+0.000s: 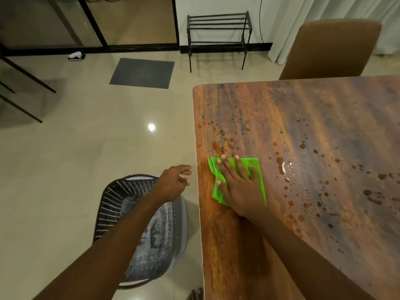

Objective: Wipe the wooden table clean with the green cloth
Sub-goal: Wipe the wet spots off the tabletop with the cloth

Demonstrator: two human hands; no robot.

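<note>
Head view, taking the brown wooden table (249, 256) as landmark. Nearest, off its left edge on the pale tiled floor (65, 169): dark perforated plastic basket (138, 230), probably parked there to receive whatever gets swept off. Above the basket, just beside the table's left edge: left hand (175, 182), grip loose and half curled, holding nothing, seemingly hovering for balance or to catch drips. On the table near that same edge: folded bright green cloth (257, 169), pinned flat under the right hand (238, 185), palm down, fingers spread, pressing not clutching, likely to spread pressure. Beyond and right of the cloth: brown droplets and wet patches (281, 165) scattered widely, so much wiping remains. Past the table's far edge: tan upholstered chair back (331, 48).
</note>
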